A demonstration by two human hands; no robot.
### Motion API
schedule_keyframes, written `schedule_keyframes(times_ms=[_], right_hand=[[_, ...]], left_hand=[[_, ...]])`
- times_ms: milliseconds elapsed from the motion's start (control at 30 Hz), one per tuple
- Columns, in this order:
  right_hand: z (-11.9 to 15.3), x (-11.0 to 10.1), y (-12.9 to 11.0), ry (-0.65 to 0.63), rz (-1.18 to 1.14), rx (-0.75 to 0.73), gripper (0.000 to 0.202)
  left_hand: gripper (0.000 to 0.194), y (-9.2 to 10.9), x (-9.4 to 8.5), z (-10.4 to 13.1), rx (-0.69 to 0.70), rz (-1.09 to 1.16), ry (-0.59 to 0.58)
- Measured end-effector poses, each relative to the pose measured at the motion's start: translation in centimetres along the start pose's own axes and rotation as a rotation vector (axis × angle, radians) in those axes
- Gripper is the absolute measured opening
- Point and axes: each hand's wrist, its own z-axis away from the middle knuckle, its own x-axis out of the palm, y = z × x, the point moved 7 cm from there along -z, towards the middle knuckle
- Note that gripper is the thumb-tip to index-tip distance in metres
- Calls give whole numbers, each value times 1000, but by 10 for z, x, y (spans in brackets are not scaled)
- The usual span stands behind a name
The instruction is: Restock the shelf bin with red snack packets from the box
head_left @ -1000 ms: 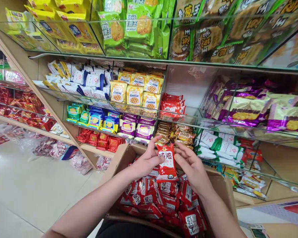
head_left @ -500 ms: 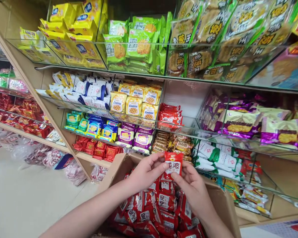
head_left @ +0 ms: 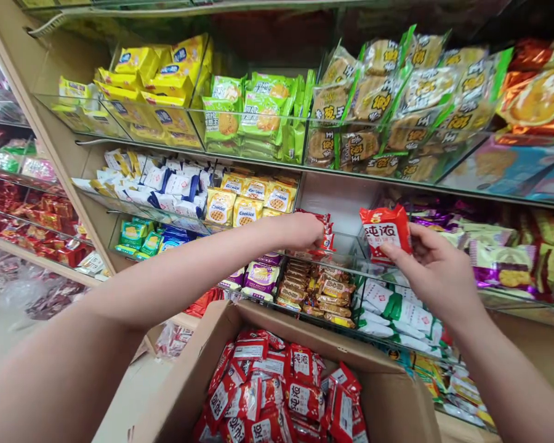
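My right hand pinches a red snack packet with white lettering panels between thumb and fingers, upright in front of the middle shelf. My left hand reaches into a shelf compartment, at a small stack of red packets. Its fingers are curled down and partly hidden against the stack, so what they hold I cannot make out. Below both hands stands an open cardboard box with many loose red packets of the same look.
A glass front lip runs along the middle shelf. Brown packets and white-green packets fill the lower shelf. Yellow cookie packets sit left of the red stack, and purple packets to the right. Large round biscuits lie above.
My hands have parted above the box. The left has moved up to the red stack on the shelf; the right has carried the packet up and right. The view has shifted too.
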Motion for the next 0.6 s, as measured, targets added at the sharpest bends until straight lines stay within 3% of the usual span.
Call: schedule_keyframes(times_ms=[200,400,500,600], right_hand=[[-25,9,-3,-55,164,-60,43],[-47,25,4,-195,180,-86,39],[-58,38,1,-345,224,-137,34],[-62,63,-5,-586,283,-160,26]], left_hand=[[32,-6,-3,-11,-79,28,-177],[39,-10,-1,-22,-251,64,-208],[33,-18,-3,-27,-269,143,-198],[29,-30,-2,-35,-274,233,-259]])
